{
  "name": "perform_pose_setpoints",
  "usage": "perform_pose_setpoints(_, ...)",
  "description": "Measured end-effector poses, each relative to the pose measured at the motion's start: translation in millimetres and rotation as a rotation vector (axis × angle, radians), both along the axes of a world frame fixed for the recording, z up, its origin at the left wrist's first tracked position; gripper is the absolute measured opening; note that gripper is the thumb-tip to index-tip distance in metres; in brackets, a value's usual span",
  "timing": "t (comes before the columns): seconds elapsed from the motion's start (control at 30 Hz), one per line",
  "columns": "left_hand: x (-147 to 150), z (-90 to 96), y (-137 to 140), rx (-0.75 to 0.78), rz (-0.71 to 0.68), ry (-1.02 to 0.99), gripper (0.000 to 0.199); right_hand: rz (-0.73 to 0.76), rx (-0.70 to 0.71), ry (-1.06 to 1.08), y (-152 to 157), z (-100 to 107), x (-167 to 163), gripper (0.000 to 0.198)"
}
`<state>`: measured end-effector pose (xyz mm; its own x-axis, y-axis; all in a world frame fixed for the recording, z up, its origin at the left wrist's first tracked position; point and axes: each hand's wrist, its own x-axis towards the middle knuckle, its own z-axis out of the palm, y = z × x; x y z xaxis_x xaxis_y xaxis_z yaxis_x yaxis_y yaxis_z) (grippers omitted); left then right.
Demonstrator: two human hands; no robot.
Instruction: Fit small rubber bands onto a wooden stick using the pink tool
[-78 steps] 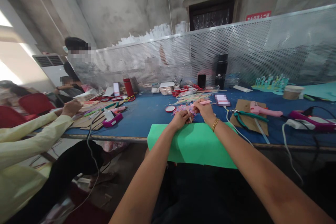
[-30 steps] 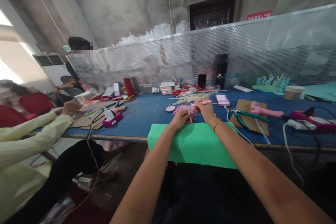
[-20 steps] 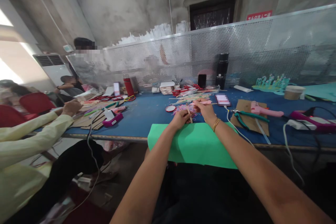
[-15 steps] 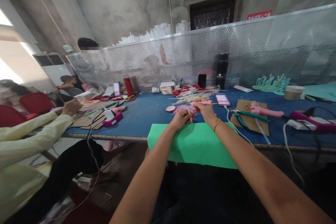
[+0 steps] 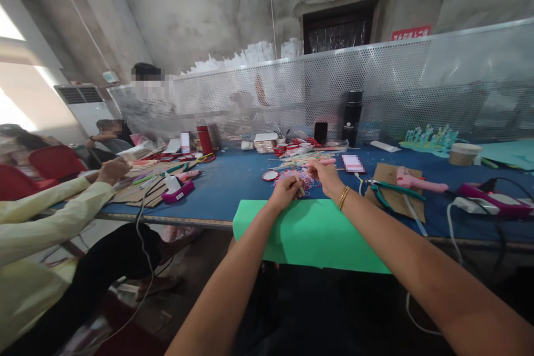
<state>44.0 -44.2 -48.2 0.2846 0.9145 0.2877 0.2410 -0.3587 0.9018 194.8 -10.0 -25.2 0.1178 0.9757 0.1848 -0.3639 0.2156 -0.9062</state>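
Over the table edge, my left hand (image 5: 287,191) is closed on a short pale stick (image 5: 300,187), its fingers pinched together. Just right of it, my right hand (image 5: 326,177) is closed too, fingertips pressed together; what they hold is too small to tell. A pink object (image 5: 329,161) shows just behind the right fingers, and I cannot tell whether they touch it. Behind both hands lies a tangle of pink and purple strands (image 5: 307,179), partly hidden. A round red-rimmed white item (image 5: 271,176) sits to its left. A green sheet (image 5: 308,239) drapes under my forearms.
Right of my hands are a phone (image 5: 352,164), cardboard (image 5: 381,173), teal-handled pliers (image 5: 386,200), a pink glue gun (image 5: 421,180) and a purple power strip (image 5: 509,207). A black thermos (image 5: 352,119) stands behind. At left, a co-worker's hands (image 5: 113,170) work above the blue table (image 5: 227,178).
The view has shifted slightly, with the background lower in the picture. My right hand has moved a little nearer to the left one; both keep their pinched grip.
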Motion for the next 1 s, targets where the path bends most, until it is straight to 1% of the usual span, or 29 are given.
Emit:
perform_pose_setpoints(0.13, 0.4, -1.5, 1.6, -0.058, -0.023, -0.028, 0.032, -0.029, -0.037, 0.010, 5.2, -2.0, -1.8, 0.019)
perform_pose_setpoints(0.3, 0.1, -3.4, 2.2, -0.130, -0.058, -0.019, 0.034, -0.035, -0.019, 0.042, 3.6, -14.5, -4.2, 0.022)
perform_pose_setpoints(0.4, 0.6, -4.1, 2.3, -0.158, -0.069, -0.004, 0.033, -0.028, 0.051, 0.049, -4.2, -17.2, -2.6, 0.024)
perform_pose_setpoints(0.5, 1.7, -4.1, 2.7, -0.174, -0.068, 0.003, 0.030, -0.035, 0.125, 0.032, -14.9, -14.7, -0.6, 0.023)
perform_pose_setpoints(0.6, 2.5, -3.7, 3.3, -0.217, -0.059, 0.002, 0.028, -0.047, 0.182, -0.069, -23.1, -12.7, -0.3, 0.024)
perform_pose_setpoints(0.7, 2.5, -3.8, 4.4, -0.238, -0.060, -0.001, 0.027, -0.057, 0.237, -0.135, -25.8, -13.6, -0.8, 0.020)
perform_pose_setpoints(0.87, 2.9, -4.9, 6.9, -0.229, -0.061, 0.015, 0.025, -0.044, 0.280, -0.153, -24.0, -15.8, -0.5, 0.021)
perform_pose_setpoints(1.0, 3.3, -4.5, 6.8, -0.222, -0.089, 0.010, 0.027, -0.052, 0.292, -0.185, -22.2, -16.9, -1.3, 0.022)
